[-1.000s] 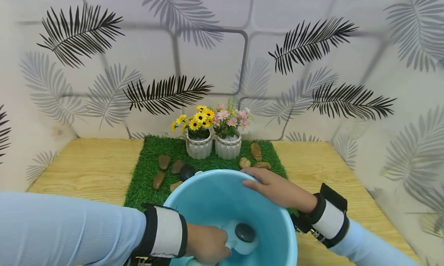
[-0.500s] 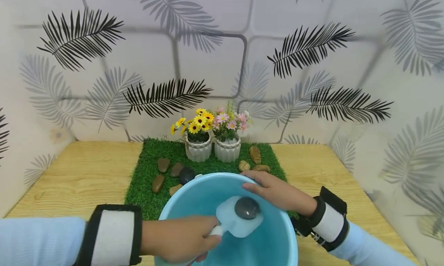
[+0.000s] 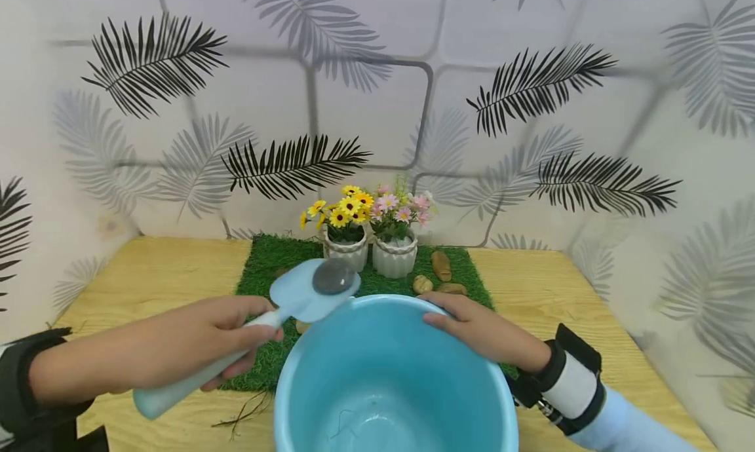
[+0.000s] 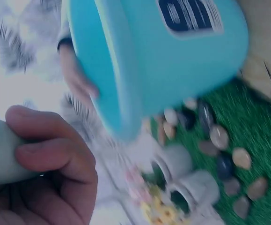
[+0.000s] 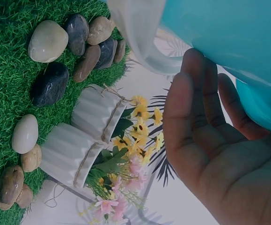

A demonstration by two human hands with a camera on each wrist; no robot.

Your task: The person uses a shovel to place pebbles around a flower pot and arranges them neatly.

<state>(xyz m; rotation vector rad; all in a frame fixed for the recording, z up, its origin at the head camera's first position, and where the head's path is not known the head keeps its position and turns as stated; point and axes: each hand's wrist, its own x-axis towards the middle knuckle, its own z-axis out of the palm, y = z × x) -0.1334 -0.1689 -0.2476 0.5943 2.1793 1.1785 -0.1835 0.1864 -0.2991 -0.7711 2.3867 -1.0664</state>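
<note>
In the head view my left hand (image 3: 206,340) grips the handle of a light blue plastic shovel (image 3: 291,295), left of the bucket. One smooth dark grey stone (image 3: 333,276) lies on the shovel's blade, which overlaps the bucket's far left rim in this view. The left wrist view shows curled fingers round the shovel's pale handle (image 4: 4,154). My right hand (image 3: 480,331) holds the far right rim of the blue bucket (image 3: 280,386), thumb over the edge, other fingers along the outside. Inside the bucket no stone shows; its near side is cut off by the frame.
Behind the bucket, a green grass mat (image 3: 259,367) carries two white flower pots (image 3: 395,259) and several stones (image 5: 48,41). A white bucket handle (image 5: 149,51) hangs outside the bucket. A dark twig (image 3: 244,409) lies on the wooden table (image 3: 177,268).
My left hand has lifted the shovel with the dark stone out of the bucket, moving up and left past the rim. The right hand has stayed on the rim.
</note>
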